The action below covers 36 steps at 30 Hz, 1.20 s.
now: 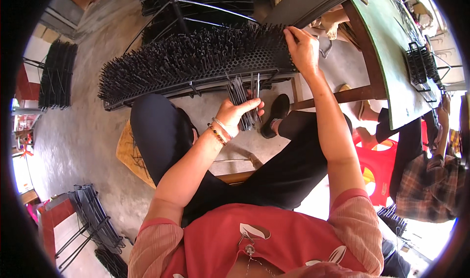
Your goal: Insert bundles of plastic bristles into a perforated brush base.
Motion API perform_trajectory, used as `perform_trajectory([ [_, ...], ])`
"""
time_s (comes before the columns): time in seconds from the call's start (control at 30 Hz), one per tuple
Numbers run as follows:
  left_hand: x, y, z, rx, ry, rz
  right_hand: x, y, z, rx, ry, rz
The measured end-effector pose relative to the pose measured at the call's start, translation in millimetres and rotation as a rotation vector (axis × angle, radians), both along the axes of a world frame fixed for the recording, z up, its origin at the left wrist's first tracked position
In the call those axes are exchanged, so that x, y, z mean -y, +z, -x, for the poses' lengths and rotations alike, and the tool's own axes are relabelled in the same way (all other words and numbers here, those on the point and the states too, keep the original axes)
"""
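Observation:
A long black perforated rack point(254, 62) stretches across in front of my knees, with dense rows of thin dark metal rods point(181, 52) standing in its holes. My left hand point(234, 113) is closed round a bundle of similar thin dark rods point(238, 93), held upright just below the rack's near edge. One or two rods on the bundle's right side stand a little apart and catch the light. My right hand point(304, 50) is at the rack's right end, thumb and fingers pinched together at the tips of the rods. What lies between those fingertips is too small to make out.
A green-topped table point(391, 57) on wooden legs stands at the right, with a black wire rack point(418, 65) on it. Beside it another person in plaid point(426, 190) sits near a red plastic stool point(377, 170). Stacked black wire racks point(58, 74) stand on the left.

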<state>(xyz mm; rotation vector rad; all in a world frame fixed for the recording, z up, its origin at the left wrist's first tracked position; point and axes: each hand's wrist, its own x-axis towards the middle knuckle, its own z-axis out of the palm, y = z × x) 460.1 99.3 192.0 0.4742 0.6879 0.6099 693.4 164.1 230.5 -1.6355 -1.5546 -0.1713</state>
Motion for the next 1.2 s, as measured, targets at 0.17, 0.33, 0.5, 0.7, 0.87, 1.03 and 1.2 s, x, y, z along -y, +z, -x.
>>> perform_trajectory([
  [0.17,0.2,-1.4,-0.1,0.027,-0.008,0.028,0.6,-6.9,-2.0,0.067,0.028,-0.007],
  [0.33,0.4,2.7,1.3,0.028,-0.018,0.035,8.5,16.8,4.5,-0.05,0.047,-0.029],
  [0.5,-1.1,2.2,2.2,0.022,0.046,-0.016,43.3,27.8,34.9,-0.425,0.467,0.731],
  [0.7,-3.4,1.1,-0.2,0.042,0.059,-0.066,43.2,23.4,48.3,-0.536,0.618,0.951],
  [0.87,-2.9,5.8,-4.5,0.028,0.098,-0.06,46.5,15.2,39.9,-0.863,0.724,0.922],
  [1.03,-2.6,0.1,3.3,-0.028,0.219,-0.025,45.4,45.5,22.3,-0.8,0.581,0.738],
  [1.2,-0.4,-5.1,-1.3,-0.039,0.056,0.004,30.9,49.3,-54.3,-0.602,0.223,0.224],
])
